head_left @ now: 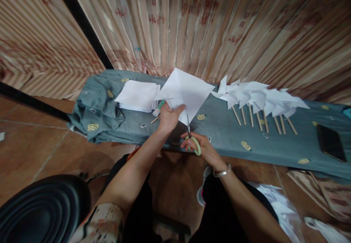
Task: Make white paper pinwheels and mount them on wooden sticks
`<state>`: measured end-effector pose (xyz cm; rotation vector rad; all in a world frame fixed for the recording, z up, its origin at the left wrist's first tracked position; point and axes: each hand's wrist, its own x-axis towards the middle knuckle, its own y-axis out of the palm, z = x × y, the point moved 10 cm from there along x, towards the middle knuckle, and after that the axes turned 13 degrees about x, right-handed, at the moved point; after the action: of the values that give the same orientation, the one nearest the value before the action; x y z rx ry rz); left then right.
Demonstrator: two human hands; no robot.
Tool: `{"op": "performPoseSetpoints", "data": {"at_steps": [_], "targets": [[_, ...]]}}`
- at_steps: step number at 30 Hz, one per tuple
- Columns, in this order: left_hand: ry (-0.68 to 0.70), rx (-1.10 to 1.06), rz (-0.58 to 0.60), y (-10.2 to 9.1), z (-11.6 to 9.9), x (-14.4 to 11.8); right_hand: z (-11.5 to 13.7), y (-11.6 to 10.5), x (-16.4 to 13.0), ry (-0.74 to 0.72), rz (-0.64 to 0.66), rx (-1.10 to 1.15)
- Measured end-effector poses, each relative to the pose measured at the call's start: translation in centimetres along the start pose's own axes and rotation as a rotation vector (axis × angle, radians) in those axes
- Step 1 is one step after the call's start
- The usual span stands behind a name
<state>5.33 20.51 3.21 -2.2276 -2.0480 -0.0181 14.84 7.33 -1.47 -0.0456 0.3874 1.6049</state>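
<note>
My left hand [170, 116] is closed on a white square sheet of paper [189, 91], thumb on top, holding it above the bench. A cut line runs in from the sheet's left corner. In my right hand [201, 144] is a pair of scissors with light green handles [196, 147]. Their blades meet the sheet's near corner and point away from me. Just left of my left hand lie a green-and-white tube [158, 108] and some thin wooden sticks [155, 119], partly hidden.
A stack of white paper [137, 96] lies left on the cloth-covered bench [227, 140]. Several paper pinwheels on sticks [257, 96] lie in a row at right, beyond them a dark phone [331, 142]. A curtain [164, 27] hangs behind; a black stool [44, 210] stands lower left.
</note>
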Motion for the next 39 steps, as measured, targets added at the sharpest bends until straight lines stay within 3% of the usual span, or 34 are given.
{"op": "performPoseSetpoints", "data": {"at_steps": [39], "targets": [[0.017,-0.001,-0.033,-0.55,0.10,-0.01,-0.65,-0.46,0.33,-0.037,-0.079,0.041]]}}
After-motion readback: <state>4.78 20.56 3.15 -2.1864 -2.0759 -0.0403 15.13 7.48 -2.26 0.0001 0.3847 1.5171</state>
